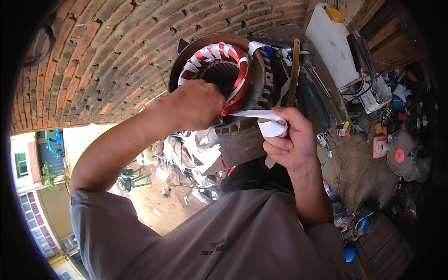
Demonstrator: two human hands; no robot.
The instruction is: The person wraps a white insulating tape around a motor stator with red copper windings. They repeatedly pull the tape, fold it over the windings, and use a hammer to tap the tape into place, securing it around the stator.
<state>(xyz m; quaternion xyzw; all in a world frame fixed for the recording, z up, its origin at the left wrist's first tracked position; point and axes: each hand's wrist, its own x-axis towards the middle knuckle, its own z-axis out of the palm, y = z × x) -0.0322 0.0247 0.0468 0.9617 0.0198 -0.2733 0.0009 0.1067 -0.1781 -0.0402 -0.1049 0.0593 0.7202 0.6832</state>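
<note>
A motor stator (262, 95) in a round metal housing carries a ring of red wire winding (243, 77), partly wrapped in white cloth tape (215, 50). My left hand (201, 103) is closed at the near left side of the winding; its fingertips are hidden, so what they grip does not show. On the right, my right hand (294, 142) is closed on a strip of white cloth tape (271, 127), looped about the fingers. From there the strip runs taut leftward to the winding beside my left hand. Another tape end sticks out at the winding's far right.
A brick wall (116, 60) rises behind the stator. Right of it lie a wooden-handled tool (294, 70), a hammer (306, 49), a dark green bottle (313, 102) and screwdrivers. Farther right stands a fan (401, 154) amid clutter. White scraps (205, 151) lie below.
</note>
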